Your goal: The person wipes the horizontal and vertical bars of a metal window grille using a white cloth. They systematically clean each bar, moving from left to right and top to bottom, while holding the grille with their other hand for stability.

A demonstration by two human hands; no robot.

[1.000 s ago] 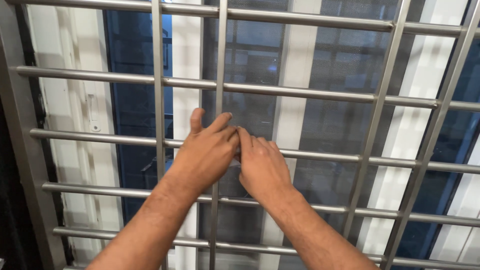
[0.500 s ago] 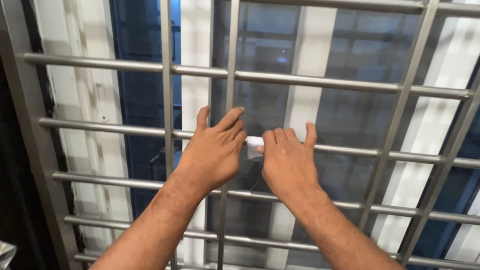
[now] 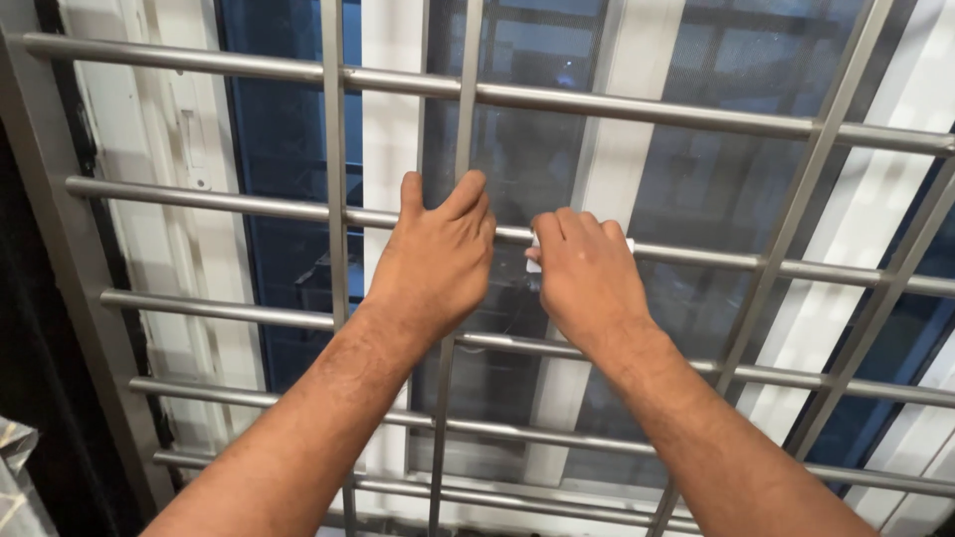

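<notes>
Small white piece [image 3: 537, 261] against horizontal grille bar [image 3: 696, 257].

White window frame [image 3: 174, 249], dark glass [image 3: 284, 149] and patterned cloth [image 3: 15, 477] at lower left.

Window grille [image 3: 637, 111]: metal bars, smooth, satin grey finish with soft highlights along the round horizontal rails. Window frame [image 3: 388, 149] behind: white, painted or plastic, matt, slightly dulled. Glass panes [image 3: 284, 129]: dark, glossy. Small white object [image 3: 534, 261] under right hand [image 3: 589, 280]: material indeterminate, partly hidden.
</notes>
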